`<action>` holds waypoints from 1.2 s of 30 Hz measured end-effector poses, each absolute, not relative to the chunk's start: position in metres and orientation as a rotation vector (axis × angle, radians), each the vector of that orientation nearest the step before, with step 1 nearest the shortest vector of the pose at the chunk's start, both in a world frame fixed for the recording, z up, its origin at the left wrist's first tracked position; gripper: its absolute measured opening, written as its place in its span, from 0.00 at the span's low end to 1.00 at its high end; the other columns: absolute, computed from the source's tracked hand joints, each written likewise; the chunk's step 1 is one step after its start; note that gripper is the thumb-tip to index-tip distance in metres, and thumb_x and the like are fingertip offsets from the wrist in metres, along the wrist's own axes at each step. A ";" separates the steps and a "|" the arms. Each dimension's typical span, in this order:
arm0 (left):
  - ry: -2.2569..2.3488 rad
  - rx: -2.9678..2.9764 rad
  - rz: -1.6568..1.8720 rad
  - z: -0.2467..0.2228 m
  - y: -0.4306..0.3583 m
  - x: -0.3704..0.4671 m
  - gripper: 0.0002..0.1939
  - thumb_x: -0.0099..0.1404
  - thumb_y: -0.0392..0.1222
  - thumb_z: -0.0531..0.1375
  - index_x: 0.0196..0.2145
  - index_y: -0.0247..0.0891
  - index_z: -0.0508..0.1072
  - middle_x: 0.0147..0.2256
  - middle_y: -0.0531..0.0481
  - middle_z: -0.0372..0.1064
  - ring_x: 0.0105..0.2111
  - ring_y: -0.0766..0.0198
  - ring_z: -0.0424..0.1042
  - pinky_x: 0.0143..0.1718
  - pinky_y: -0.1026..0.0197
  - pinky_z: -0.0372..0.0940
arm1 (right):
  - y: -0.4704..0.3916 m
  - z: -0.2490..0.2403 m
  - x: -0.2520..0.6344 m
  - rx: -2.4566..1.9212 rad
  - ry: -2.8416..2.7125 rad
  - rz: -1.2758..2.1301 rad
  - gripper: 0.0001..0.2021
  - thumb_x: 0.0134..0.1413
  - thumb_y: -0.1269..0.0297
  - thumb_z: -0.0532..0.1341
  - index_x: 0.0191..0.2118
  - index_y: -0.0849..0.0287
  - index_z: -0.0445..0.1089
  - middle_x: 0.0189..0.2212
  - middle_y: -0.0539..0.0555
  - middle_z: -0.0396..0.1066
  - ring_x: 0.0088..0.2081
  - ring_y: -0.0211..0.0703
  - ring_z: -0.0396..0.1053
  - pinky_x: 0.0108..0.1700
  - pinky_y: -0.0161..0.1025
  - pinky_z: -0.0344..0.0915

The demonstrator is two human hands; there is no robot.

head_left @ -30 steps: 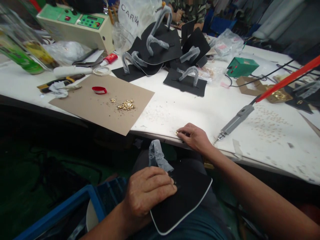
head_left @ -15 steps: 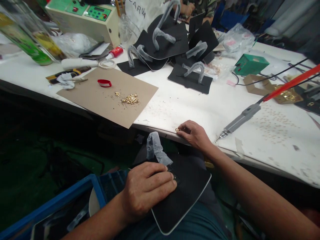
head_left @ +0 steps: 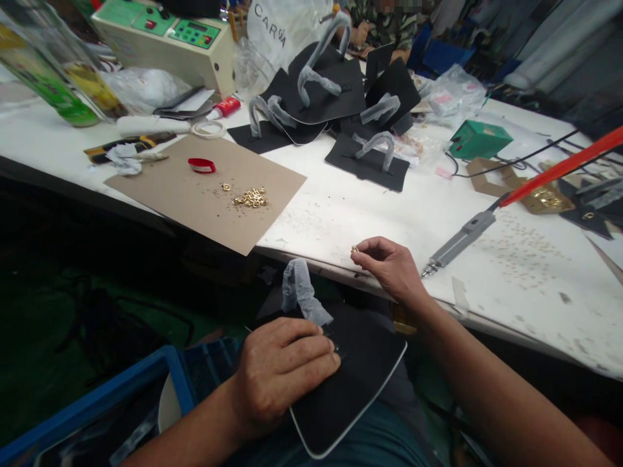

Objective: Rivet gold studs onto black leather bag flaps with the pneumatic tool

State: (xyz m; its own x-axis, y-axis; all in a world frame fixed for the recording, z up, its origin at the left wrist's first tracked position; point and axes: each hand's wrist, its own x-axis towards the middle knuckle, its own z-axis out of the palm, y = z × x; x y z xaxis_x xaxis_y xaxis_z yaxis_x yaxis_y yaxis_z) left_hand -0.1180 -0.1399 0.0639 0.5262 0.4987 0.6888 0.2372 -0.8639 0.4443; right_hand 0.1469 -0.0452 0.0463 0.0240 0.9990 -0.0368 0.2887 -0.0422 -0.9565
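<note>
A black panel [head_left: 360, 383] with a pale edge lies across my lap, and a plastic-wrapped handle [head_left: 304, 292] stands up from it. My left hand [head_left: 287, 370] rests on the panel beside the handle's base, fingers bent and together, pressing on it. At the table's front edge, my right hand [head_left: 389, 263] pinches a small gold ring [head_left: 355, 250] between thumb and fingertips. More gold rings [head_left: 252, 198] are heaped on a brown board [head_left: 195, 207] at the left. An electric screwdriver [head_left: 460, 243] hangs to the right of my right hand.
Black panels with wrapped handles [head_left: 326, 87] are piled at the back of the white table [head_left: 341, 224]. A green box [head_left: 479, 139] sits at the right, a control machine [head_left: 165, 42] back left. A blue crate [head_left: 180, 376] stands lower left. A person's hand [head_left: 360, 32] shows beyond the pile.
My right hand has lifted slightly off the table edge and moved a little right with the gold ring. The view has shifted slightly; my left hand stays on the panel.
</note>
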 end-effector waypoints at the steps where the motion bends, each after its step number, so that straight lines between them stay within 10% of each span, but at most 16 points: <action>1: 0.621 2.467 1.257 0.064 -0.140 -0.119 0.12 0.77 0.35 0.55 0.44 0.33 0.80 0.39 0.44 0.83 0.43 0.56 0.80 0.41 0.54 0.75 | -0.046 0.049 0.147 -1.451 -1.339 1.146 0.18 0.49 0.50 0.76 0.37 0.59 0.78 0.30 0.52 0.78 0.30 0.41 0.72 0.33 0.37 0.67; 36: 0.546 2.665 1.203 0.079 -0.145 -0.116 0.05 0.72 0.33 0.63 0.42 0.34 0.80 0.40 0.47 0.83 0.41 0.57 0.82 0.40 0.56 0.77 | -0.126 0.131 0.133 -1.063 -2.222 1.417 0.05 0.69 0.66 0.65 0.43 0.54 0.79 0.39 0.50 0.78 0.41 0.41 0.75 0.45 0.37 0.69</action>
